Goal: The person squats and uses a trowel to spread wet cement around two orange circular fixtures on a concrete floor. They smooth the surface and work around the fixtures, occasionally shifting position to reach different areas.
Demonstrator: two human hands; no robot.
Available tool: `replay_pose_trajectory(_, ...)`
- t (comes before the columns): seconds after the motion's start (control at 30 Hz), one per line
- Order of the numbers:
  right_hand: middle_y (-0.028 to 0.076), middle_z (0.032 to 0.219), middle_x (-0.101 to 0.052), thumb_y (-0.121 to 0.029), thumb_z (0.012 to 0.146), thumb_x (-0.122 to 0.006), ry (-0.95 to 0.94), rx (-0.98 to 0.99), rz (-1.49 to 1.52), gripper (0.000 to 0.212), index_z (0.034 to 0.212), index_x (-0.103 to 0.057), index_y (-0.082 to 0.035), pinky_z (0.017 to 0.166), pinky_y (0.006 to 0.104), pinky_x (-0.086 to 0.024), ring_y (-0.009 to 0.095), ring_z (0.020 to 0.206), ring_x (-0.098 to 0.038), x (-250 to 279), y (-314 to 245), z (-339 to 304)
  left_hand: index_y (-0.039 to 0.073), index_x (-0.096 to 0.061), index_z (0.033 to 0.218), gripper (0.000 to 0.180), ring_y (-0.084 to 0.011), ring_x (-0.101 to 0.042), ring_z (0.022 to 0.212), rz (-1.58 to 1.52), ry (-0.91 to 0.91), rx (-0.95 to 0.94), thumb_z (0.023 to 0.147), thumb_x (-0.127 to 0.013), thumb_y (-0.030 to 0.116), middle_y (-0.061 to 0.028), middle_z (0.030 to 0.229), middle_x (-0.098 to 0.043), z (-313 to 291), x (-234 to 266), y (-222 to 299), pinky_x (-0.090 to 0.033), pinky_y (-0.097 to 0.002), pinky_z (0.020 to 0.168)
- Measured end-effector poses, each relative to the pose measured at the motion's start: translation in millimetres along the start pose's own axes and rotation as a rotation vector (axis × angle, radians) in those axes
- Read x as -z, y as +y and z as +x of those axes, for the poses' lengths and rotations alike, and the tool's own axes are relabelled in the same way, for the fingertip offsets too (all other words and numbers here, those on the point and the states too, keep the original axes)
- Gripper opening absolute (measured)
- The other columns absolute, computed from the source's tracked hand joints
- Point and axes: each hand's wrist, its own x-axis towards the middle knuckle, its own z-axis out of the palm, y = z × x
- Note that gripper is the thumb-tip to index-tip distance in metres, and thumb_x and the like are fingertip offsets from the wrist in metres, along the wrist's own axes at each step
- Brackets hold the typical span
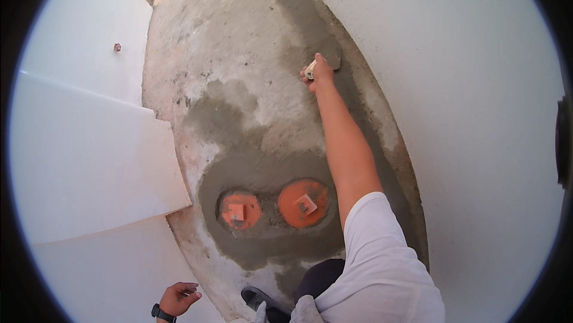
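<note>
My right arm reaches far forward, and my right hand [322,72] is wrapped round the pale handle of a trowel [336,59]. The trowel's blade lies against a strip of wet grey mortar [316,28] that runs along the foot of the right wall. Down at the lower left, my left hand [179,298] is held in the air with its fingers loosely bent and nothing in it. Two round orange drain covers [288,204], [250,205], each with a square knob, sit in smoothed wet mortar [268,168] between my arms.
A white wall [477,114] rises on the right; another white wall [89,150], with a stepped corner, stands on the left. A small red fitting [117,47] sticks out of it. The floor [215,31] is rough, stained concrete. My dark shoe [259,300] is at the bottom.
</note>
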Motion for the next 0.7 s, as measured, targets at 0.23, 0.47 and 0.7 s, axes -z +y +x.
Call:
replay_pose_trajectory(0.23,0.013,0.084,-0.066,-0.045,0.101,-0.053,-0.088,0.028,-0.171,0.046,0.126,-0.05,-0.006,0.051,0.0347,-0.046,0.023,0.061,-0.065,-27,11,4,-0.001,-0.072,0.117,0.04,-0.0182,-0.071,0.091,-0.002,0.004,0.017,0.087,-0.083,0.021,-0.0106,0.101,-0.076,-4,1,-4,-0.057,-0.0319,0.084)
replay_pose_trajectory(0.47,0.013,0.084,-0.067,-0.047,0.101,-0.052,0.015,0.009,-0.043,0.047,0.121,-0.054,-0.004,0.053,0.0366,-0.048,0.024,0.063,-0.066,-26,18,3,-0.001,-0.071,0.119,0.043,-0.019,-0.072,0.093,0.057,-0.017,-0.039,0.088,-0.082,0.026,-0.014,0.11,-0.075,2,2,-1,-0.058,-0.0318,0.084)
replay_pose_trajectory(0.7,0.013,0.077,-0.067,-0.047,0.102,-0.049,0.204,0.098,0.078,0.051,0.112,-0.057,0.003,0.046,0.0336,-0.049,0.024,0.058,-0.066,-23,32,-39,0.0,-0.072,0.117,0.041,-0.0188,-0.071,0.094,0.005,0.006,-0.049,0.087,-0.083,0.026,-0.0146,0.108,-0.074,-1,2,1,-0.057,-0.0321,0.083)
